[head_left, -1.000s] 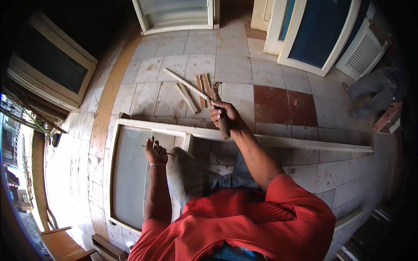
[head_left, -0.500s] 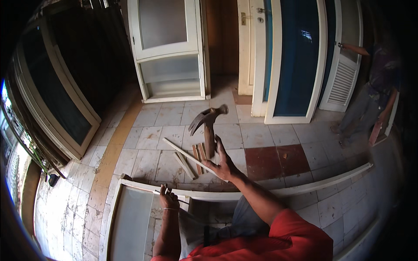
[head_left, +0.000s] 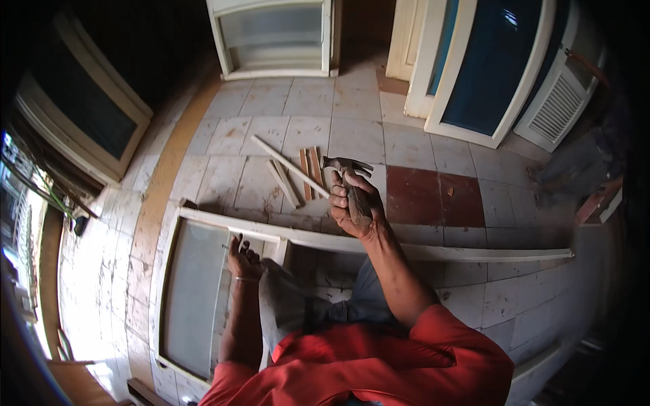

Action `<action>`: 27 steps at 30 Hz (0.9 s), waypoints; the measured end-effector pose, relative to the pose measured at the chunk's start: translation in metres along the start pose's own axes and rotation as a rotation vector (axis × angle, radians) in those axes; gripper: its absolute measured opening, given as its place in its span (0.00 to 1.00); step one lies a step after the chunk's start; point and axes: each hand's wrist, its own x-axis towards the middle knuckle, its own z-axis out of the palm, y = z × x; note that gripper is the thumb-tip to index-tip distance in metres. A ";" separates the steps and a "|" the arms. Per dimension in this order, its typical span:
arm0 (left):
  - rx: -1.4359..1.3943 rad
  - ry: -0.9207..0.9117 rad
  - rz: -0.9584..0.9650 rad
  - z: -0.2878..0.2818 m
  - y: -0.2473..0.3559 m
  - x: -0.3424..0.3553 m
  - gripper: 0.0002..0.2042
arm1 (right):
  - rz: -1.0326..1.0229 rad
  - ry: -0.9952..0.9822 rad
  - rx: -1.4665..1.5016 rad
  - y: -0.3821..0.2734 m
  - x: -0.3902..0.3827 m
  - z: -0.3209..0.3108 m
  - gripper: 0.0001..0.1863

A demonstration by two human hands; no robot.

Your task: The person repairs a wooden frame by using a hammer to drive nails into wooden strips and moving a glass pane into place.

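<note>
My right hand (head_left: 353, 208) is wrapped around the worn handle of a claw hammer (head_left: 347, 166), raised above the floor, its claw toward the right. My left hand (head_left: 244, 260) is closed over the glazed part of a white wooden frame (head_left: 325, 241) lying in front of me. A thin, rod-like piece shows at its fingers; most of it is hidden, so its kind is unclear. The frame's frosted glass panel (head_left: 193, 284) lies to the left of that hand, and my legs are over the frame.
Beyond the frame, pale wooden strips (head_left: 284, 183) and reddish-brown strips (head_left: 311, 172) lie on the tiles. Glazed doors lean at left (head_left: 101, 101) and right (head_left: 491, 74), with a white glazed unit (head_left: 274, 71) at the back. Another person (head_left: 575, 162) stands blurred at the right.
The hammer has come nearer to me and turned over, its claw swinging from left to right. My left hand has shifted a little left, and the view has tipped downward.
</note>
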 end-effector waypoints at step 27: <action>-0.996 0.483 0.428 -0.351 -0.055 0.116 0.26 | 0.109 0.894 -0.841 0.050 -0.053 -0.132 0.09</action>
